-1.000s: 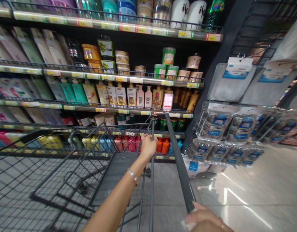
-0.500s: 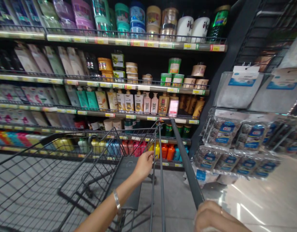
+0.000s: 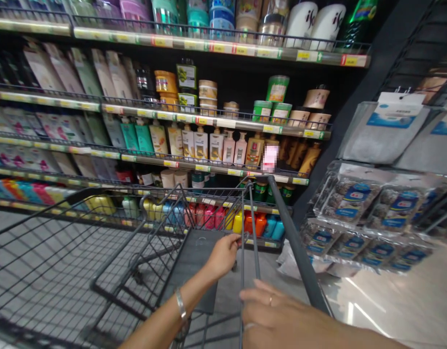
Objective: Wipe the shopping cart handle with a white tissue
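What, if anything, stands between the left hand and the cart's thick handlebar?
Two thin grey rods run between the left hand and the thick handlebar in this view, with that hand right at the nearer one. The right hand lies lower, off the direct line.

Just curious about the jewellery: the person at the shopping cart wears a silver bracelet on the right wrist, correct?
Not quite: in the head view, the silver bracelet is on the left wrist. The shopping cart is there, as you say.
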Tool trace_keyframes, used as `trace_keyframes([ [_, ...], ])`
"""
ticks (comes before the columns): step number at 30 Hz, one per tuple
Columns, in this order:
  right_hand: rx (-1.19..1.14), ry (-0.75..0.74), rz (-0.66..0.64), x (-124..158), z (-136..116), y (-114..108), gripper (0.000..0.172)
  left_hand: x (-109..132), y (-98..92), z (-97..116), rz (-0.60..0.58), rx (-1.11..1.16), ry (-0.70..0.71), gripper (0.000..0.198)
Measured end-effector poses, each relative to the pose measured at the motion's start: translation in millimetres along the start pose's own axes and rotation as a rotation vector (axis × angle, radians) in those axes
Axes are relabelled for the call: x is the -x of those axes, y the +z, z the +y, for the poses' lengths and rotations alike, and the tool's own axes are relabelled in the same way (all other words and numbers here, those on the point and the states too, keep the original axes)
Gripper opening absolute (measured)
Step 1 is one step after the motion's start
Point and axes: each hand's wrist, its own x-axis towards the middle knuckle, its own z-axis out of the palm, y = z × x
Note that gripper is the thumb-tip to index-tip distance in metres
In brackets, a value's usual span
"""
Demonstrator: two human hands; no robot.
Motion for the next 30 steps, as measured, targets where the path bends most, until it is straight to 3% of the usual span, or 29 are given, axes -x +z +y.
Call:
trace_keyframes([
  [2,0.088,0.073,-0.04,-1,-1,-20,0.017,1,0.1,3,0.004,-0.003,-0.01,0.038],
  [5,0.104,0.235,0.031,-3,-2,-50,0.028,2,1.5,4,0.019,-0.01,-0.021,0.043],
  [8,0.076,0.289,0.078,-7,3,-61,0.032,2,3.0,4,0.018,-0.019,-0.018,0.044],
  [13,0.012,0.308,0.038,-18,22,-58,0.031,2,4.3,2,0.001,-0.027,0.017,0.042],
  [19,-0.098,0.35,0.113,-27,34,-63,0.026,1,5.7,0,0.01,-0.08,0.09,0.036],
  [25,-0.233,0.328,0.2,-5,7,-51,0.035,1,5.2,3,0.01,-0.107,0.057,0.038],
  [30,-0.35,0.429,0.174,-2,-9,-47,0.024,9,1.9,13,-0.007,-0.062,0.004,0.038],
])
